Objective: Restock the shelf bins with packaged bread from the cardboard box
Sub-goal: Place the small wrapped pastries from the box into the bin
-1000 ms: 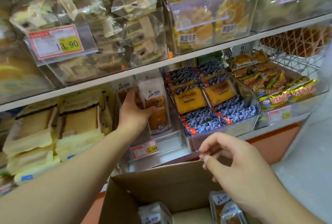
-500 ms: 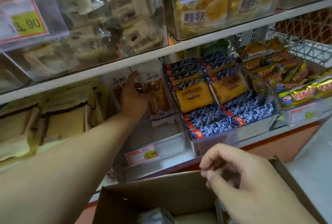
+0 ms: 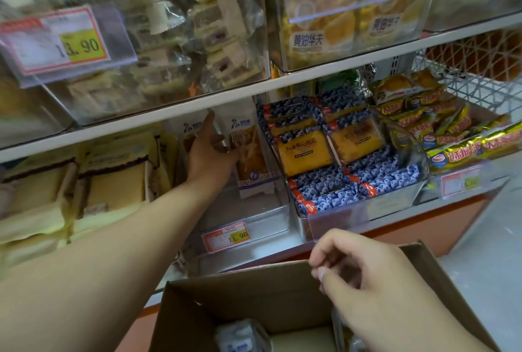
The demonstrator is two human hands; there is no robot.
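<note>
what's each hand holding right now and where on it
The left hand holds the upright bread package in the shelf bin, grip on its left edge. The right hand holds nothing, fingers loosely curled over the cardboard box.

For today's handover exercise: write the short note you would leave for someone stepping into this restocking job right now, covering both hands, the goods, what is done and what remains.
Left hand: inside the clear bin on the lower shelf, holding a bread pack upright at the back.
Right hand: over the box, fingers loosely curled, holding nothing.
Done: two packs stand at the back of the bin.
Left: the front of the bin is bare, and more packs lie in the box. Let go, then fetch the next one.
</note>
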